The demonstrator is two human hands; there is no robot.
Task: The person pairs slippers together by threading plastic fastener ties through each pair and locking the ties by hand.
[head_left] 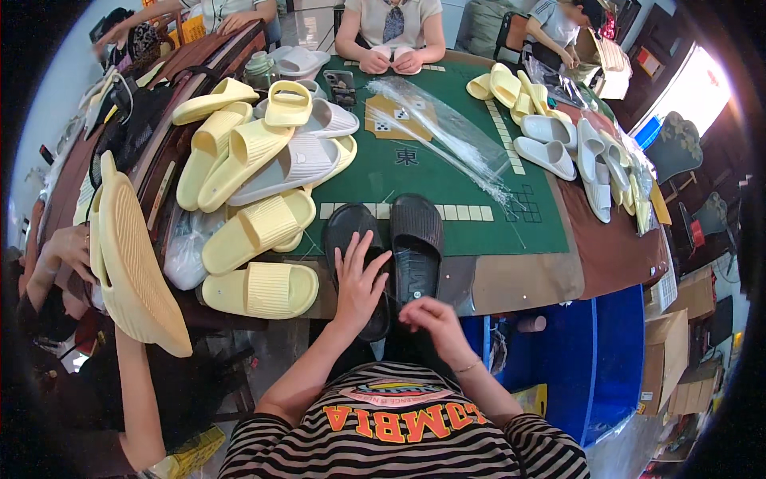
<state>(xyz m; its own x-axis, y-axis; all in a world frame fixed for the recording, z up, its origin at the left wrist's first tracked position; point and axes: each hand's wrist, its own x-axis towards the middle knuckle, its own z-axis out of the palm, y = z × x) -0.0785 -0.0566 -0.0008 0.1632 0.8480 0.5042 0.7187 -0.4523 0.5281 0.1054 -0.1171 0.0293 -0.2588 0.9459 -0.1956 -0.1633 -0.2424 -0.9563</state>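
Stretching across the middle, a brown-edged surface is carrying a green mat, which is serving as the landmark here. Below the mat's near right corner, a blue bin is standing, and cardboard boxes are stacking up beyond it on the right. Left of the mat and over its left edge, a heap of yellow slippers is lying, with grey slippers mixing in. At the mat's far right, another group of grey and yellow slippers is sitting. Past the mat's far edge, a seated person is holding something pale. Over the mat's middle and right, clear plastic bags are spreading.

Side by side at the mat's near edge, a left black slipper and a right black slipper are pointing their toes toward the mat's middle. Of the hands, the left hand is lying on the left black slipper with its fingers wide apart, pressing rather than gripping. The right hand is hovering just beside the right slipper's heel, its fingers curling loosely; whether it is pinching anything cannot be told. Near the mat's far left corner, a phone is resting.
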